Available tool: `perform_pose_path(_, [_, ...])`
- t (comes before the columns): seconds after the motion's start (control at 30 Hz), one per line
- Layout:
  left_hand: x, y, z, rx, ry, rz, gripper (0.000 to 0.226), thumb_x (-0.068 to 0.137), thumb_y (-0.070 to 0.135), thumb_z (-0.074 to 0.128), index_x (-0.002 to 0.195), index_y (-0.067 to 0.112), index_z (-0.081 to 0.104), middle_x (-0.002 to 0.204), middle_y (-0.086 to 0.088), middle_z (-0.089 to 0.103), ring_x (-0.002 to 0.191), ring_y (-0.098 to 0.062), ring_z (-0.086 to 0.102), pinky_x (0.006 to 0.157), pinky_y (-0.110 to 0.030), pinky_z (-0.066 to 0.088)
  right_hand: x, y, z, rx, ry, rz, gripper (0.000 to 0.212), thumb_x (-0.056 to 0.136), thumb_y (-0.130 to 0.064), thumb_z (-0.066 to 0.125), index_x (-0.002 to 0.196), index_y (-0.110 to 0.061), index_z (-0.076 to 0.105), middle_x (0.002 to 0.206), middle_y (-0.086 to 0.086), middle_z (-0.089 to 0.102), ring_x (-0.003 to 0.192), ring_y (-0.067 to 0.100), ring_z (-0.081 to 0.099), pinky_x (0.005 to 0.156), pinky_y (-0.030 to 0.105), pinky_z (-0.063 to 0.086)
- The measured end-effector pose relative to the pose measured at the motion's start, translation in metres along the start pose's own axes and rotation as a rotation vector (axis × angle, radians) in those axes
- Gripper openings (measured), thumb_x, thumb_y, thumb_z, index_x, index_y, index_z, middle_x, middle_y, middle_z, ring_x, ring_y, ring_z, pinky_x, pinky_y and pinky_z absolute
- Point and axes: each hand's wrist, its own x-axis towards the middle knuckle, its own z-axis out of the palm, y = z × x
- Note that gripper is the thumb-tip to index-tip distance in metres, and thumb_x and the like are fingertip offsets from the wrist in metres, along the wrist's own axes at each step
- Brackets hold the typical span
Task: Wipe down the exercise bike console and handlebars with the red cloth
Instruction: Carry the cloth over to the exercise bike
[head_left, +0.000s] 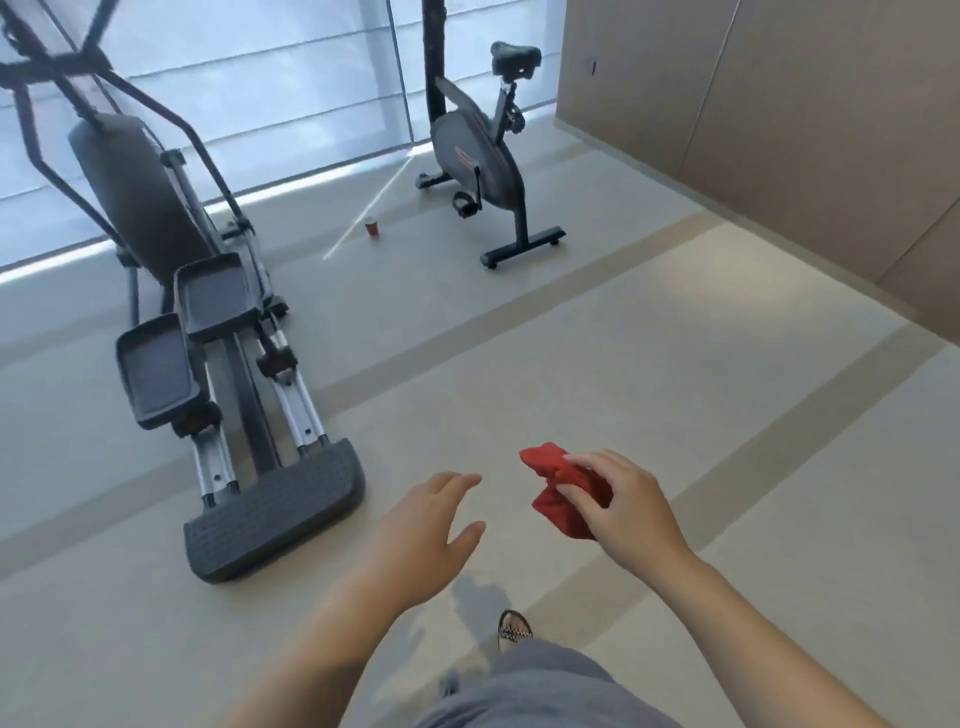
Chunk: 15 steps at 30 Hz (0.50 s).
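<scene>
A dark grey exercise bike (480, 161) stands far ahead by the window, its black saddle on the right. Its console and handlebars are cut off by the top edge of the view. My right hand (626, 501) is closed around a crumpled red cloth (558, 480), held low in front of me. Beside it, my left hand (431, 530) is open with spread fingers and holds nothing. Both hands are well short of the bike.
A large black elliptical trainer (218, 332) fills the left side, its rear foot near my left hand. A small red cup (371, 227) stands on the floor between the two machines. Beige wall panels (779, 130) run along the right. My foot (514, 631) shows below.
</scene>
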Motion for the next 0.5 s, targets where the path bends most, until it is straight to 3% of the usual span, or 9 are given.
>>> perform_pose_path(0.33, [0.189, -0.13, -0.111, -0.187, 0.161, -0.313, 0.05, 0.094, 0.039, 0.047, 0.141, 0.028, 0.033, 0.143, 0.009, 0.04, 0.127, -0.011, 0.041, 0.103, -0.028, 0.035, 0.285, -0.051, 0.048, -0.001, -0.184, -0.11, 0.022, 0.083, -0.026, 0.067, 0.105, -0.025, 0.066, 0.099, -0.014, 0.064, 0.095, 0.007, 0.059, 0.087, 0.028, 0.047])
perform_pose_path(0.5, [0.314, -0.204, -0.17, -0.169, 0.187, -0.297, 0.051, 0.095, 0.038, 0.047, 0.142, 0.025, 0.034, 0.146, 0.006, 0.038, 0.131, -0.012, 0.039, 0.105, -0.029, 0.035, 0.427, -0.067, 0.08, 0.011, -0.187, -0.111, 0.022, 0.083, -0.024, 0.068, 0.105, -0.025, 0.066, 0.098, -0.014, 0.065, 0.093, 0.004, 0.059, 0.084, 0.021, 0.046])
